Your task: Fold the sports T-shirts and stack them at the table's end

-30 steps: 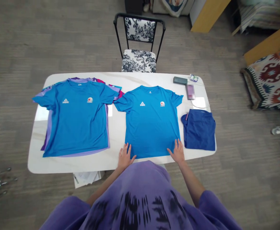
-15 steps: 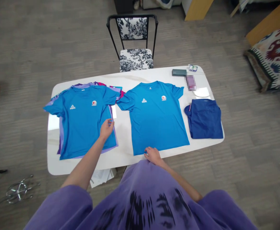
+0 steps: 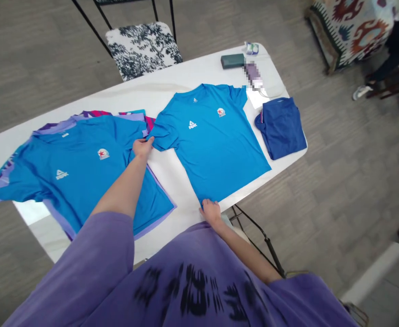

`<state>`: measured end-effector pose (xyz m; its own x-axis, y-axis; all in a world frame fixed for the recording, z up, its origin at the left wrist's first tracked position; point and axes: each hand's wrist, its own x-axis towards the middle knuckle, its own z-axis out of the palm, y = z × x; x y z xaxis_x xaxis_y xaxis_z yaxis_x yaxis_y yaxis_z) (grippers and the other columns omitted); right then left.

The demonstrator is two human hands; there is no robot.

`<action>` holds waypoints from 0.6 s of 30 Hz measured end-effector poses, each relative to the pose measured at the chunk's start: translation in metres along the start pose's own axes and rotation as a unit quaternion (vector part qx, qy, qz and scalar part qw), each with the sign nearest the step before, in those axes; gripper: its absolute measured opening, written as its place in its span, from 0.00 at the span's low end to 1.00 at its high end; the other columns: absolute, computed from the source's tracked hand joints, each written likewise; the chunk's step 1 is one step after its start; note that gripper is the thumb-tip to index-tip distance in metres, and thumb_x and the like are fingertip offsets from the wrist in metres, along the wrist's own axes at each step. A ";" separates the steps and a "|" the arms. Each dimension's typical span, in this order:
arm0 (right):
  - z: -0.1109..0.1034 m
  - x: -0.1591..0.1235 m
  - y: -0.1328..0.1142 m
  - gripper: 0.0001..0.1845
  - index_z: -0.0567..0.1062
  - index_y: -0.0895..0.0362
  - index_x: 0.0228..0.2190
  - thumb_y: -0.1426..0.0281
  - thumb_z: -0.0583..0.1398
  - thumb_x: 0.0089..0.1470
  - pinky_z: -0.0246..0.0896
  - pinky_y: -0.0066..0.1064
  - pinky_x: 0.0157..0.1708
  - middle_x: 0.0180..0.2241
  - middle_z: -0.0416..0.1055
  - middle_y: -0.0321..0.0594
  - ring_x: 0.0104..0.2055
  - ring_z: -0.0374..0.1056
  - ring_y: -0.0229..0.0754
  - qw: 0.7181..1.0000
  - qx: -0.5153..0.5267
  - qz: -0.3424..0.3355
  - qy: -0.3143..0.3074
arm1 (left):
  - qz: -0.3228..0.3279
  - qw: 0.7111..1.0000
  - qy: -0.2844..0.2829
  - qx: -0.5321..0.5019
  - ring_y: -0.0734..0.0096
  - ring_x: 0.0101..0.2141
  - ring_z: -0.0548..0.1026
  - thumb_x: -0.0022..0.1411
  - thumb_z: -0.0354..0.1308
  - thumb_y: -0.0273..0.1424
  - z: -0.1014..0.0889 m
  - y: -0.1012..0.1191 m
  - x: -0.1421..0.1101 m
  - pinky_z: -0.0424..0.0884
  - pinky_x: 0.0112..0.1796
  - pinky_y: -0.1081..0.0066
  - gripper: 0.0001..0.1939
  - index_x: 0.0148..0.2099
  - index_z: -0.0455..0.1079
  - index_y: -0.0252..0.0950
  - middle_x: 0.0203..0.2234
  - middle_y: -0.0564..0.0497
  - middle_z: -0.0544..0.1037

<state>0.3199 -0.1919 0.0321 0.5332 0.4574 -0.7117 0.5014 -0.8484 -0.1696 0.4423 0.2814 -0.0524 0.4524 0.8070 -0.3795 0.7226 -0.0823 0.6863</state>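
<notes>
A blue short-sleeved T-shirt (image 3: 209, 141) lies flat on the white table, with a white logo and a round badge on its chest. My left hand (image 3: 143, 146) is closed on the end of its left-side sleeve. At the shirt's near left hem corner, my right hand (image 3: 211, 211) pinches the edge of the fabric. To the left, another blue T-shirt (image 3: 80, 168) is spread over purple and patterned shirts, and my left forearm crosses it. Part of the stack below is hidden.
A folded dark blue garment (image 3: 284, 129) lies on the right end of the table (image 3: 186, 227). Behind it are a dark green case (image 3: 232, 61), a blurred-out purple item (image 3: 253, 73) and a small packet (image 3: 252, 48). A patterned chair (image 3: 145, 50) stands at the far side.
My left hand has moved up and away from me to the right-hand shirt's sleeve and closed on it. My right hand stays at the hem. The view has turned and come closer.
</notes>
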 end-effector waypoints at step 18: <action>-0.004 -0.046 0.018 0.06 0.80 0.51 0.44 0.69 0.61 0.72 0.58 0.38 0.54 0.43 0.83 0.41 0.50 0.75 0.48 0.988 0.069 -0.128 0.049 | -0.056 0.986 -0.070 -0.138 0.70 0.31 0.74 0.67 0.64 0.36 -0.057 0.024 -0.037 0.74 0.37 0.69 0.09 0.41 0.67 0.40 0.29 0.56 0.73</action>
<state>0.3071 -0.2268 0.0649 0.4676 0.6801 -0.5647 0.5351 -0.7263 -0.4315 0.4129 0.2834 0.0132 0.4589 0.7123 -0.5311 0.6112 0.1807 0.7705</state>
